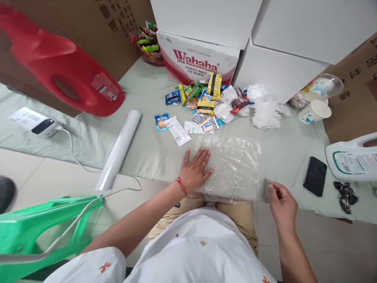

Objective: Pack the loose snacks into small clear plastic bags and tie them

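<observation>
A sheet of clear plastic film lies wrinkled along the front edge of the cloth-covered table. My left hand rests flat on its left part, fingers spread. To the right of the film, my right hand is closed in a pinch at the table edge; whatever is between the fingertips is too small to make out. Just beyond the film lie a white sachet and a blue snack packet. Behind these is a heap of wrapped snacks, with crumpled clear plastic on its right.
A roll of film lies at the left, near a red jug and a white device with a cable. At the right are a phone, keys, a white bottle and a paper cup. Boxes stand behind.
</observation>
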### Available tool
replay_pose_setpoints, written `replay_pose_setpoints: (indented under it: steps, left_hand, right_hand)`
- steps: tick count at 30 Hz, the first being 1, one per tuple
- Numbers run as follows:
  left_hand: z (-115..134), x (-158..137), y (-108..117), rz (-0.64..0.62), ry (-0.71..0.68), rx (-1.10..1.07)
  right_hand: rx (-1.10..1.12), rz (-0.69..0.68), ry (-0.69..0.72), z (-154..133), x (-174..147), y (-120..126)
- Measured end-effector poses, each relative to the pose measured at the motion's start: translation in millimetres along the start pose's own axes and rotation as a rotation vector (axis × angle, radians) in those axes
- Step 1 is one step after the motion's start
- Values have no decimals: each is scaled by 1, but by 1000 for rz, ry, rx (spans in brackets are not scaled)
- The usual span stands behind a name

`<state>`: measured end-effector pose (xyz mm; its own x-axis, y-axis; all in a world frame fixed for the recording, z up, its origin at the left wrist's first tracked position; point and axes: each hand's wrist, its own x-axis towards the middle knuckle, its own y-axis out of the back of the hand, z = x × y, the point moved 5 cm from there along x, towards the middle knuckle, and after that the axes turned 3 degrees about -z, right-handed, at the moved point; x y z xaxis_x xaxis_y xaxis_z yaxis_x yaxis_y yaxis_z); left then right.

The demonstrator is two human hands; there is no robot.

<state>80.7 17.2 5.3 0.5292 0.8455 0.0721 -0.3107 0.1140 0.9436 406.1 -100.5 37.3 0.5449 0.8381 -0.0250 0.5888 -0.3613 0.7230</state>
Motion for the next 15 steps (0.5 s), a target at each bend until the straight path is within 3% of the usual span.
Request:
replay_pose_setpoints:
  steps: [3,5,7,9,12,15]
  left_hand:
    - [4,2,4,0,-27,14]
    - [0,3,6,2,-33,22]
    - [-11,3,9,7,-10,27]
    - [-24,0,11,11,6,25]
    - [-36,-4,13,5,-9,10]
    - [-38,-5,14,-2,-9,-7]
  right_hand:
    - [-99,87,313,-56,11,-2]
    - [-143,-61,545,-88,18,-25]
    - [-214,-265,702,-98,24,-55]
    - [-307,-400,739,-88,31,-79]
    - [-404,-455,699,-79,46,-91]
    - [-463,-439,693,-116,64,-95]
